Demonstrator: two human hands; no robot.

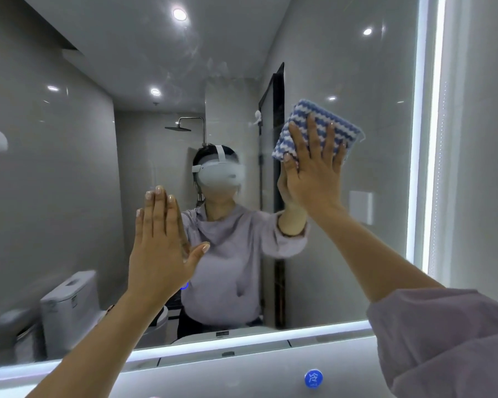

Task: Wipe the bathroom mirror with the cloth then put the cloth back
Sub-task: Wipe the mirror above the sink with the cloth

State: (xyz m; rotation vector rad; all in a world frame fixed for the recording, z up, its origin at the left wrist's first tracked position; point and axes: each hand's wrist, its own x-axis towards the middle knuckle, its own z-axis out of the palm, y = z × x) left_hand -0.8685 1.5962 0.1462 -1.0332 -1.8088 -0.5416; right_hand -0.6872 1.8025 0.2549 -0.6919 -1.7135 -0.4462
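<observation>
A large bathroom mirror (69, 168) with a lit strip along its right and bottom edges fills the view. My right hand (314, 173) presses a folded blue-and-white striped cloth (308, 116) flat against the glass at the upper right, fingers spread over it. My left hand (161, 248) lies flat on the mirror lower down, left of centre, fingers together and thumb out, holding nothing. Hazy smears show on the glass above and around the reflected headset.
The mirror reflects a person in a lilac top, a toilet, a shower head and a dark door frame. Below the mirror runs a white ledge with a round blue sticker (313, 379). A grey wall (486, 139) stands right of the mirror.
</observation>
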